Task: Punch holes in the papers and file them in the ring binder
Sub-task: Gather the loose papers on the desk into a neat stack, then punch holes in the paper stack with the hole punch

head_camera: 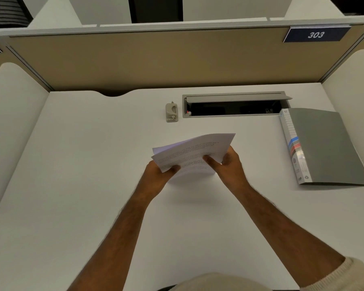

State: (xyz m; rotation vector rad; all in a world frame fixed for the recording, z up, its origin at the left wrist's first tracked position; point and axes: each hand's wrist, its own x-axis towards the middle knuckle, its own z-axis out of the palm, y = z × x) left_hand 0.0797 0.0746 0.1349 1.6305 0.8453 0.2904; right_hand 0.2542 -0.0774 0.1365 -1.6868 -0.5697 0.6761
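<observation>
**Both hands lift a sheaf of printed papers above the white surface**

Cream knit sleeve (pixel 353 274) sits lowest in the view, at the right elbow, with a patch of the same fabric at the bottom edge between the two bare forearms. Both forearms reach forward over the white surface (pixel 72 164) and meet at a stack of papers (pixel 193 151) in the middle.

Left hand (pixel 157 175) grips the near left corner of the stack, its thumb lying on top and its fingers curled beneath. Right hand (pixel 229 166) grips the near right edge, thumb pressed across the top sheet and fingers (pixel 226 159) wrapped under the side. The sheets carry lines of print, too small and blurred to read. The stack is tilted, its far edge raised, and the upper sheets fan slightly apart from the lower ones at the left corner. A soft shadow falls on the surface below it.

Farther back, a small beige hole punch (pixel 172 112) stands on the surface, well apart from the papers and just beside the left end of a grey cable tray (pixel 235 95) whose lid is propped open. To the right, a closed grey ring binder (pixel 324 145) lies flat, its labelled spine facing left. A tan partition (pixel 135 59) closes the back, bearing a dark plate marked 303 (pixel 316 34).
</observation>
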